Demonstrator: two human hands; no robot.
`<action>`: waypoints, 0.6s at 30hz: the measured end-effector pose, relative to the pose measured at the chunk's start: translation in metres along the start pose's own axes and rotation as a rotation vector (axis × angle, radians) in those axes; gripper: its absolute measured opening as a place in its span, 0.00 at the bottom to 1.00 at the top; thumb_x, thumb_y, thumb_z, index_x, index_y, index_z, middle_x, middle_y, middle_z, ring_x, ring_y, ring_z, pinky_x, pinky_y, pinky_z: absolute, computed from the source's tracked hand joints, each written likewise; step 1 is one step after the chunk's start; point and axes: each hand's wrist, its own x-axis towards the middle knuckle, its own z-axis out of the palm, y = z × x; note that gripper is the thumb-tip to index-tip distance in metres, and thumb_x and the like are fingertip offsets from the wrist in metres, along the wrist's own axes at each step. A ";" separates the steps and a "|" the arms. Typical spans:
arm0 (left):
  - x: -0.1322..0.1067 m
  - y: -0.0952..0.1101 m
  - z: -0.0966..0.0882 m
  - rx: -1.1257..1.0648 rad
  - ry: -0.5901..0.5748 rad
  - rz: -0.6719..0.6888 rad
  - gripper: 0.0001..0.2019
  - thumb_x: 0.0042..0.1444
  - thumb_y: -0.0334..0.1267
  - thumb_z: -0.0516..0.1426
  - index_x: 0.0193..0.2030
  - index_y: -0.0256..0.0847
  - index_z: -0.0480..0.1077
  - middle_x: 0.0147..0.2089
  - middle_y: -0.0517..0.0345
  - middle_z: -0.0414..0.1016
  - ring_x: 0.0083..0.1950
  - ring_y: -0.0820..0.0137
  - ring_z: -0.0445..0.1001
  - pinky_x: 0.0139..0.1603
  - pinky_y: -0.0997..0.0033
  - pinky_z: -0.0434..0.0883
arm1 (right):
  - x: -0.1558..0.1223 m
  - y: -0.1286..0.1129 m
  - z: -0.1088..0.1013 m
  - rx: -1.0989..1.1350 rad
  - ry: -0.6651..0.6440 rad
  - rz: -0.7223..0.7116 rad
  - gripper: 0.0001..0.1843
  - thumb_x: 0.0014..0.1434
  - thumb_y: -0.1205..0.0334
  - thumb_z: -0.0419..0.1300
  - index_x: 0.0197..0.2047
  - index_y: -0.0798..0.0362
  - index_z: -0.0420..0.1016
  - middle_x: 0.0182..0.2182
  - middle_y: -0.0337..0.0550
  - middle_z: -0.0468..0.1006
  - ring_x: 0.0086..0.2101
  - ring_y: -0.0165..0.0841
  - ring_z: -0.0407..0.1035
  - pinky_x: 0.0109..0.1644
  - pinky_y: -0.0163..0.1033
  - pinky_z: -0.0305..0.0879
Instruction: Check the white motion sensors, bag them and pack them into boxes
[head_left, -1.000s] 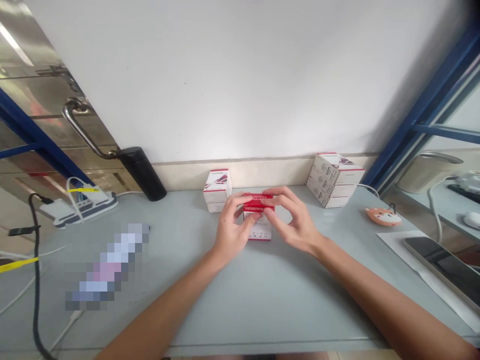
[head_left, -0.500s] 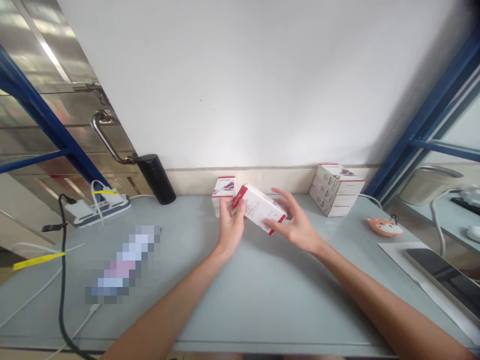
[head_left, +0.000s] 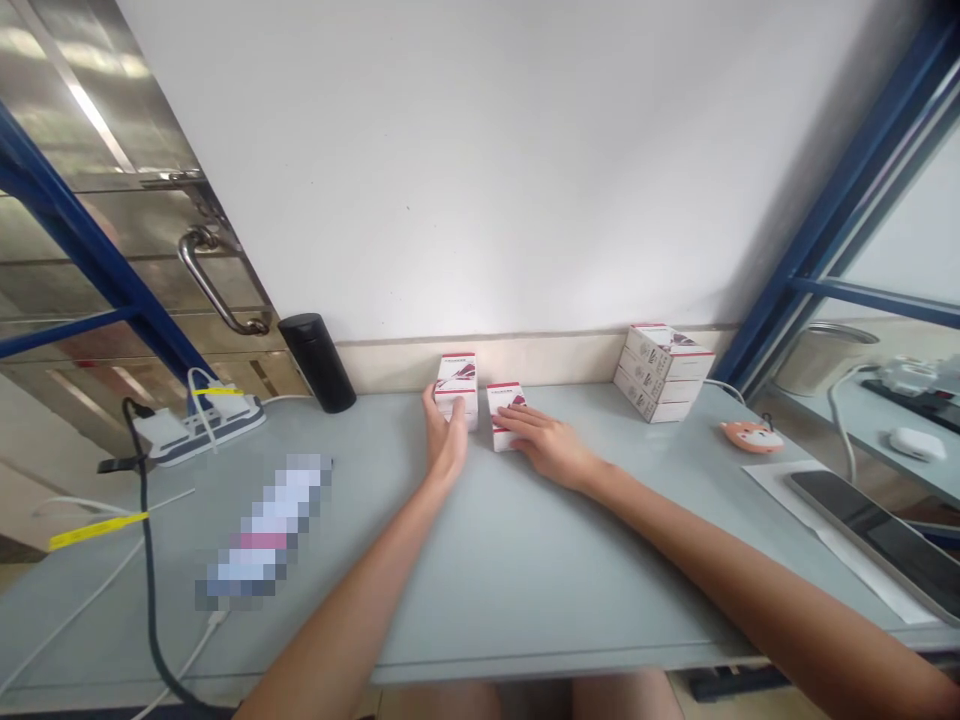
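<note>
Near the wall stands a white-and-red carton, taller than the one beside it; whether it is one box or a stack I cannot tell. My left hand is closed around its left side, thumb across the front. Just to the right, a lower white-and-red box lies flat on the grey table, a small gap away from the first. My right hand grips this box, fingers over its top and thumb at the near edge, hiding part of the printing.
A stack of similar boxes stands back right, near an orange animal-shaped object and a dark phone-like device on white paper. At left are a black cylinder, a power strip, cables and a pixelated object.
The box held tilted between both hands now lies flat on the table under my right hand. My left hand has shifted from it to the carton behind. The view has moved slightly.
</note>
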 end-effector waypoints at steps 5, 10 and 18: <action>0.005 -0.007 -0.001 0.008 0.004 0.023 0.23 0.64 0.38 0.55 0.66 0.44 0.61 0.63 0.48 0.75 0.63 0.57 0.75 0.67 0.55 0.69 | 0.042 0.011 0.029 0.079 0.039 0.105 0.29 0.66 0.75 0.57 0.66 0.43 0.76 0.66 0.43 0.74 0.68 0.43 0.66 0.70 0.56 0.68; 0.009 -0.011 -0.002 0.054 0.037 0.048 0.23 0.64 0.37 0.55 0.65 0.46 0.62 0.63 0.49 0.76 0.63 0.58 0.76 0.67 0.55 0.70 | 0.052 0.013 0.043 0.120 0.045 0.114 0.29 0.65 0.77 0.55 0.65 0.44 0.76 0.67 0.44 0.73 0.69 0.42 0.65 0.70 0.55 0.68; 0.014 -0.006 -0.007 0.079 0.071 0.106 0.15 0.61 0.35 0.58 0.55 0.44 0.66 0.56 0.46 0.79 0.59 0.57 0.78 0.66 0.54 0.70 | 0.037 0.019 -0.064 -0.112 0.412 0.082 0.21 0.71 0.64 0.54 0.63 0.44 0.75 0.69 0.49 0.67 0.68 0.41 0.62 0.72 0.53 0.61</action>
